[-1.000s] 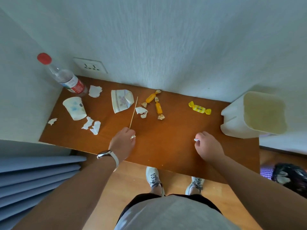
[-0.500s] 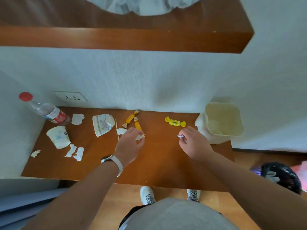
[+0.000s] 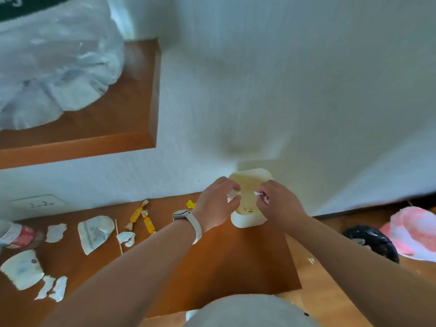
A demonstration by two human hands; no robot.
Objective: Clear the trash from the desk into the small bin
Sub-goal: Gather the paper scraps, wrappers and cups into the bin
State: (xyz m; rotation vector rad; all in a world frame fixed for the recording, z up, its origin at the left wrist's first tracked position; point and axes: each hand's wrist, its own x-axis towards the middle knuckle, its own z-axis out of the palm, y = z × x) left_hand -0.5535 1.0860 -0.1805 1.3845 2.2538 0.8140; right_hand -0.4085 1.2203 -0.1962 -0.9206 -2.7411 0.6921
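**A:** What are the fingers doing?

**B:** The left hand (image 3: 215, 204) pinches a white paper scrap (image 3: 232, 194) between thumb and fingertips; the right hand (image 3: 279, 205) pinches a small white bit (image 3: 257, 193), too small and blurred to identify; both are held over the open mouth of the small bin (image 3: 247, 223).

**A:** And the bin itself?

**B:** White, with a yellowish inside; it stands at the right end of the desk (image 3: 224, 267), against the wall.

**A:** What lies further out?

**B:** Just left of the left hand, a yellow candy (image 3: 190, 204), partly hidden by it; a watch (image 3: 182, 214) sits on that wrist; further left, two orange candies (image 3: 141, 217), a thin wooden stick (image 3: 118, 236) and a torn scrap (image 3: 126, 238) beside it; then a crushed paper cup (image 3: 94, 232), another cup (image 3: 22, 269) on its side, more paper scraps (image 3: 53, 287), and a bottle (image 3: 17, 236) at the frame's left edge.
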